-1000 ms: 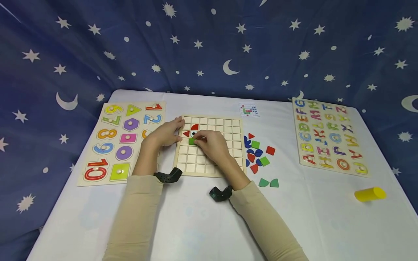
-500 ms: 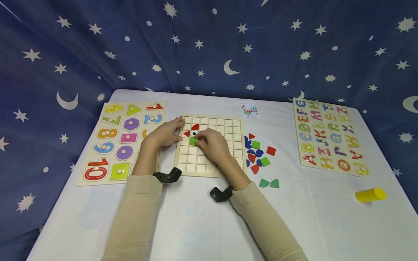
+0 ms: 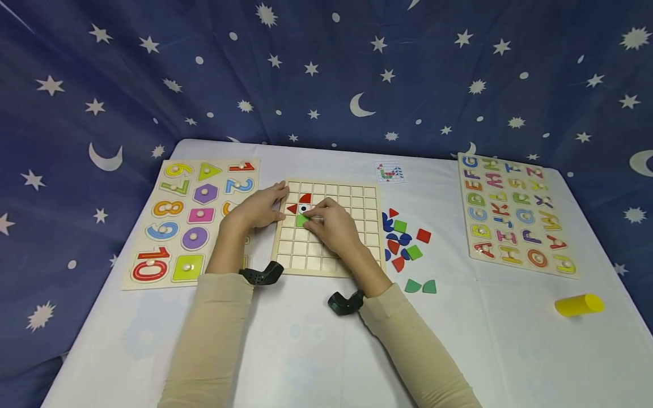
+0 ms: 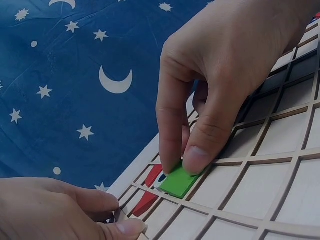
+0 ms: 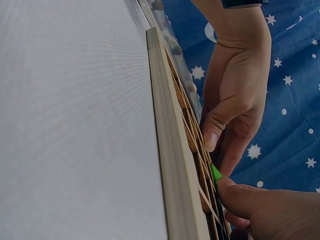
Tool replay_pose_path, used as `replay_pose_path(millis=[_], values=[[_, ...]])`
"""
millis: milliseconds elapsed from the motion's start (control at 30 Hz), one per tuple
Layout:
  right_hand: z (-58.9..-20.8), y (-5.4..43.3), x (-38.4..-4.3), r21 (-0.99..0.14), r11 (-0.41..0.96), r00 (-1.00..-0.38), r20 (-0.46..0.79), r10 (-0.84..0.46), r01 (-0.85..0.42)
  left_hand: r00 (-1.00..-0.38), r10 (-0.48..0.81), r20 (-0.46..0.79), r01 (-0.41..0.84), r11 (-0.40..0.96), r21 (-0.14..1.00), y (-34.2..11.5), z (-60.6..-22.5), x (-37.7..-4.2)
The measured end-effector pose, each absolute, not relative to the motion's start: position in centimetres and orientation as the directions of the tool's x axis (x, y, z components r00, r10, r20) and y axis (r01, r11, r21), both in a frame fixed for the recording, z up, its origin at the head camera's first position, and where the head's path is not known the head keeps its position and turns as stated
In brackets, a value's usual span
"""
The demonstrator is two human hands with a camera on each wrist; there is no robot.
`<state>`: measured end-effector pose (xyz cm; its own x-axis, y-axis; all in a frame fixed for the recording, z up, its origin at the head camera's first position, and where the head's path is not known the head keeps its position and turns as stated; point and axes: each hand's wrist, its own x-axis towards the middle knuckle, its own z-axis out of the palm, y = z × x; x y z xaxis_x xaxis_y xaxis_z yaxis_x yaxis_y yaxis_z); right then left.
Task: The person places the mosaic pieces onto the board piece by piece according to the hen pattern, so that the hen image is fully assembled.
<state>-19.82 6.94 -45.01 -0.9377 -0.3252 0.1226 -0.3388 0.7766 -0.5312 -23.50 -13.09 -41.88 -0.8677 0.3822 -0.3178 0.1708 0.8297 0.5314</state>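
My right hand [image 3: 334, 226] pinches a green square tile [image 4: 180, 181] between thumb and fingers. It holds the tile at a tilt over a cell near the left side of a wooden grid board [image 3: 357, 201]. Right behind that cell lies a white tile with a black dot [image 3: 304, 208], partly covered by the green one in the left wrist view. A red triangle [image 3: 292, 209] sits left of the dot tile, and a red quarter circle [image 3: 305, 198] behind it. My left hand [image 3: 259, 207] grips the board's left edge, thumb and fingertips at the rim.
Loose red, blue and green pieces [image 3: 399, 226] lie right of the board, with two dark green quarter circles [image 3: 429, 286] nearer. A pattern card [image 3: 390, 171] lies behind. A number puzzle [image 3: 176, 226], an alphabet puzzle [image 3: 510, 209] and a yellow cylinder [image 3: 576, 305] flank the board.
My right fingers have shifted slightly away toward the back of the board, and the green square tile now looks brighter, its tilt a little changed. My left hand stays at the rim.
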Motion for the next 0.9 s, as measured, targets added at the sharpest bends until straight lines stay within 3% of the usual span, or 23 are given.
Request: replay_pose_path(millis=[900], values=[[-44.86, 7.13, -19.92, -0.566, 0.746, -0.932, 0.135, -0.337, -0.352, -0.868, 0.381, -0.317, 0.166, 0.826, 0.539, -13.17, -41.75, -23.47]])
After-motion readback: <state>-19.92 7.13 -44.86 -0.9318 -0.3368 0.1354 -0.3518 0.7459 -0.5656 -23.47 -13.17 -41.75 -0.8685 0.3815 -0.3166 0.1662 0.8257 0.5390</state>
